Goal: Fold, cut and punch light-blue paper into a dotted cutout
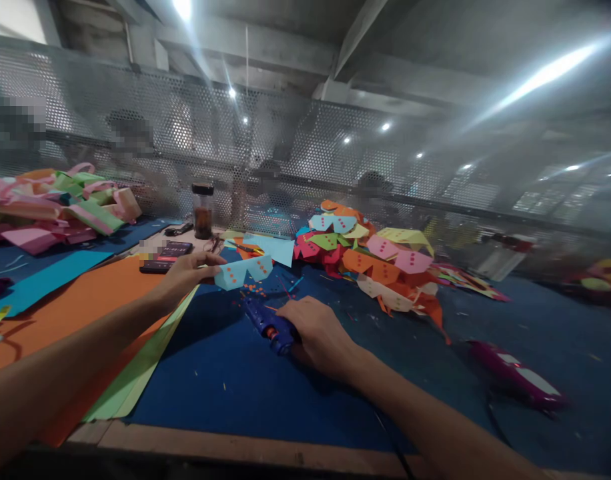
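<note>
Between the thumb and fingers of my left hand [198, 270] is the left end of a light blue paper mask [244, 272] dotted with small red-orange spots. My right hand [318, 330] is wrapped round a blue glue gun [269, 325], which lies low over the blue table covering with its nozzle end toward the upper left. Small orange and red bits [255, 289] are scattered just beyond it. The mask is held above the table, apart from the gun. Fingertips of my right hand are partly hidden behind the gun.
Coloured paper masks [380, 260] are heaped at centre right, and folded paper strips [60, 207] at far left. Orange sheets [95, 307], a phone [166, 257] and a jar [203, 212] are on the left. A purple tool [518, 377] lies right. Perforated mesh [285, 140] stands behind.
</note>
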Demonstrator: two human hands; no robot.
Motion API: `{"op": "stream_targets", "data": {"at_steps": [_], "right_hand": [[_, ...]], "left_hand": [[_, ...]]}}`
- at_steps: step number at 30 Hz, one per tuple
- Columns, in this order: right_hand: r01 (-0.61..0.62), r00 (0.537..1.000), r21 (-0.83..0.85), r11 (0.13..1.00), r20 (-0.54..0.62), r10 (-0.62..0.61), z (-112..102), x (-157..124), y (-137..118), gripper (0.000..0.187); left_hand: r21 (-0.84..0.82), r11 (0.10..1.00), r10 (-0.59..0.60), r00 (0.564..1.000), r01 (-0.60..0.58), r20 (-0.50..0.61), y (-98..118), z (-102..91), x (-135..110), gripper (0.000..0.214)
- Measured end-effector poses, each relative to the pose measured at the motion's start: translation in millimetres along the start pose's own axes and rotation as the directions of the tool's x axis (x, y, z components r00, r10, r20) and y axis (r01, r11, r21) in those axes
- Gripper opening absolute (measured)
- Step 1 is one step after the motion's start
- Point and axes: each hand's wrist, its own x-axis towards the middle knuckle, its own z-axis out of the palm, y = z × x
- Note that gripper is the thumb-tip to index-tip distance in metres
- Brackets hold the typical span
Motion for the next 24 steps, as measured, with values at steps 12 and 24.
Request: {"op": "stream_targets", "data": {"at_steps": [12, 24], "right_hand": [[-0.348, 0.927, -0.115, 0.931, 0.110, 0.360, -24, -39, 5, 0.028], [-0.815, 0.562, -0.170, 0.554, 0.001, 0.827, -49, -116, 5, 0.031]], "left_hand": [[0.008, 1.000, 0.018, 1.000, -0.018, 0.010, -1, 0.1, 1, 0.037], [-0.005, 1.000, -0.027, 0.998, 0.027, 0.051, 5, 2.8, -7, 0.039]]}}
